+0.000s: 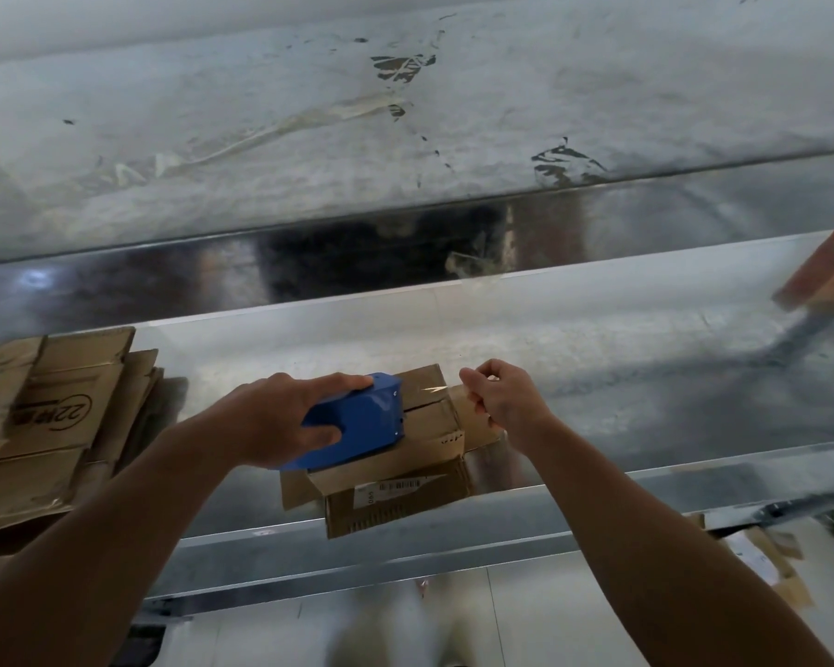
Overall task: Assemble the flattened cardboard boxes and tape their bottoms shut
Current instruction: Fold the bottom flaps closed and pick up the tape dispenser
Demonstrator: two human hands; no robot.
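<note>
A small cardboard box [432, 433] stands bottom-up near the front edge of a metal table [598, 358], its flaps folded shut on top. My left hand [280, 416] grips a blue tape dispenser [357, 426] that rests on the box's left side. My right hand [506, 397] pinches the end of a clear tape strip [441, 388] stretched from the dispenser across the box's seam. The open flaps of the box hang over the table's front edge, one with a barcode label [396, 486].
A stack of flattened cardboard boxes [54, 426] lies on the table at the left. At the right edge a reddish-brown box [824, 272] shows, blurred. Tape scraps cling to the raised metal ledge [405, 137] behind. Cardboard scraps [766, 565] lie on the floor at lower right.
</note>
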